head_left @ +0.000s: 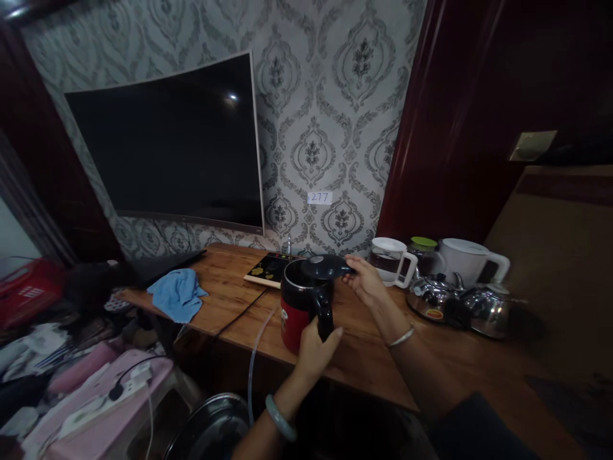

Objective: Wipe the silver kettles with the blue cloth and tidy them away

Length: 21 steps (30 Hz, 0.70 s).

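Note:
A red and black electric kettle stands upright near the front edge of the wooden table. My left hand is wrapped round the lower part of its black handle. Over the kettle's mouth, a black lid is raised, leaving part of the rim uncovered. My right hand pinches the lid's right end. Behind the kettle lies a flat black hot plate with a yellow flower print, and a thin metal spout rises at its back.
At right stand a white-lidded glass jug, a white pitcher, and steel kettles. A blue cloth lies at left. Below are a clear hose, a metal basin and a pink stool with a power strip.

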Available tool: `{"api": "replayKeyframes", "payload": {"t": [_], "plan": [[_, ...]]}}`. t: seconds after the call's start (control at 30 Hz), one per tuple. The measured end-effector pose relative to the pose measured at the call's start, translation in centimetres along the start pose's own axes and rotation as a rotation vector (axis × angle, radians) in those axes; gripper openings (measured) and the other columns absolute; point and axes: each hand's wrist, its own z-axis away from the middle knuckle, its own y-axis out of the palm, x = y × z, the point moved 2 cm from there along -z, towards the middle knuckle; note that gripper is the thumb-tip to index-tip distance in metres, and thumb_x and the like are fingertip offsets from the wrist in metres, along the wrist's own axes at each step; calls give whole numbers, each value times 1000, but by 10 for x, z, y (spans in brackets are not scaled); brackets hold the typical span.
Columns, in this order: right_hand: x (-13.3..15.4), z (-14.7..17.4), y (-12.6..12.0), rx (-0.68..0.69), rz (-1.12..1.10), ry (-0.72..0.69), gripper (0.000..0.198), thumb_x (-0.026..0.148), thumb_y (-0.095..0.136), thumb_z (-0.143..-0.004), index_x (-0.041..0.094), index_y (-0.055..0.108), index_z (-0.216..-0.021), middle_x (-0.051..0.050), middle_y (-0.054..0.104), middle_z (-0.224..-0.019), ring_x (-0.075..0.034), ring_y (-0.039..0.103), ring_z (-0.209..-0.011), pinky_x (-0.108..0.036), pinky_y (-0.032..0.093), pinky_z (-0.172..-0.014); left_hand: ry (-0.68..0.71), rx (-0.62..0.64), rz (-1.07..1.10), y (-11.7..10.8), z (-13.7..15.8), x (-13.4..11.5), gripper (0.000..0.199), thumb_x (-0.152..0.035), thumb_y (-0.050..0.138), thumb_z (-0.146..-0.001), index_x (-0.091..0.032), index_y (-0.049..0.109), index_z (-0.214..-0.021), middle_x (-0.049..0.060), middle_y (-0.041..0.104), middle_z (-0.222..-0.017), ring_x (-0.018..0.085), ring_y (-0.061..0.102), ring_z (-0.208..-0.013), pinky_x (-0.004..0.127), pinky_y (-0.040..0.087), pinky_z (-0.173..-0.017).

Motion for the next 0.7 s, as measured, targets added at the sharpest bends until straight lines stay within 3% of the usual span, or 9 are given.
{"api": "replayKeyframes", "payload": {"t": [0.1,0.23,0.3,0.37,0.5,0.6,0.7], "plan": [[12,10,-25,-39,-69,-79,26,27,81,-61,24,68,-84,5,64,-69,-9,52,-53,-21,45,-48,59,-65,-11,-17,9,-5,32,-42,74,-73,-19,67,-95,5,71,-87,21,65,-83,30,50,-79],[24,37,-69,-106,-66,-170,33,32,83,-60,24,70,-89,4,66,-78,-9,51,-58,-22,44,-51,130,-228,3,-47,25,-16,28,-46,70,-80,-20,66,-86,3,65,-79,18,61,-77,27,48,-72],[25,56,-86,-152,-25,-203,35,35,84,-60,24,70,-90,2,68,-83,-10,54,-61,-22,43,-50,111,-200,22,-54,31,-22,30,-49,68,-83,-19,63,-78,1,60,-71,15,57,-68,25,46,-65],[25,77,-95,-181,36,-227,35,38,83,-63,24,70,-92,1,69,-85,-13,58,-64,-23,44,-51,45,-89,77,-51,38,-29,35,-51,67,-85,-18,61,-74,-1,57,-64,13,54,-61,24,43,-59],[32,122,-85,-159,249,-394,25,37,78,-75,25,69,-94,0,69,-82,-15,63,-68,-26,50,-58,-118,158,265,-34,49,-39,39,-56,67,-86,-17,62,-87,-2,61,-61,11,57,-53,22,45,-53],[44,153,-63,-78,677,-739,11,26,69,-86,25,70,-97,-1,70,-84,-16,65,-72,-25,51,-62,-162,238,371,-29,54,-44,42,-57,68,-86,-17,60,-96,0,65,-65,11,61,-51,21,47,-50],[49,177,-38,151,992,-1076,23,11,63,-88,25,69,-106,-1,68,-84,-14,64,-71,-24,50,-61,-172,266,463,-36,57,-49,43,-55,71,-85,-17,59,-102,2,68,-74,14,66,-55,21,50,-47]]}}
